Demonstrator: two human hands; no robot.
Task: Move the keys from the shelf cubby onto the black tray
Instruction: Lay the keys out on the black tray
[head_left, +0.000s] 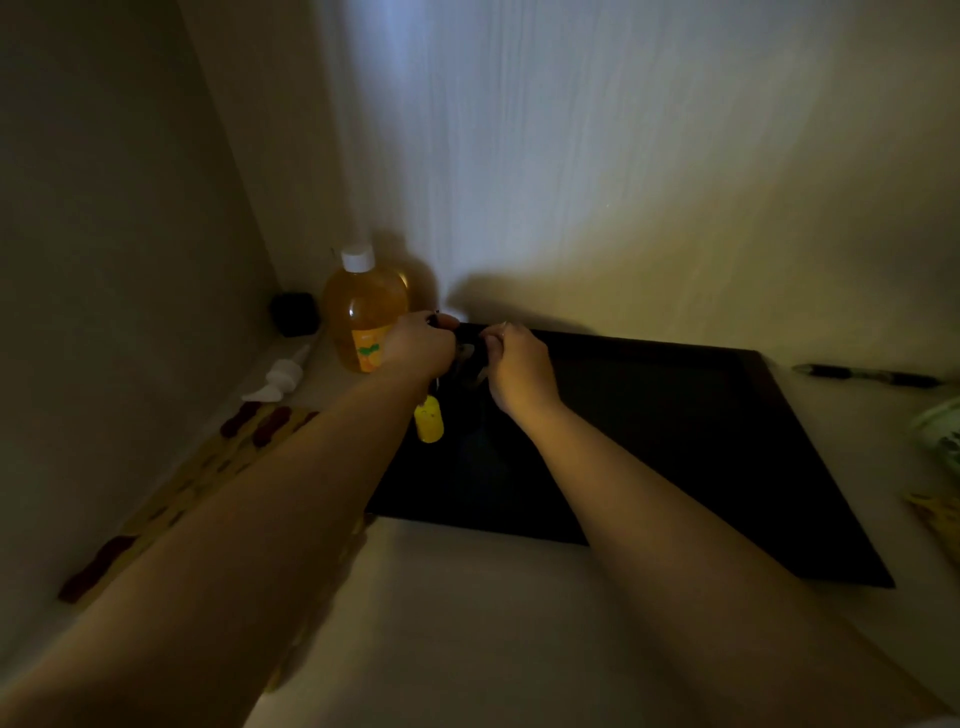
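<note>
The keys hang in the dim gap between the two hands, above the far left corner of the black tray; they are dark and blurred, so single keys cannot be told apart. A yellow tag dangles below them, just over the tray's left edge. The left hand is curled in a closed grip over the upper part of the bunch, with a small dark piece showing at its fingertips. The right hand is also curled, its fingers pinched toward the bunch from the other side, though the light is too poor to tell whether that grip really has hold of it. Both forearms reach in from the near edge. The tray lies flat on a pale surface against the wall. Just left of the left hand stands an orange bottle with a white cap, and a small black object sits in the corner behind it. A white pump head lies nearby, beside a yellow mat with dark red marks. A pen lies beyond the tray's right corner.
</note>
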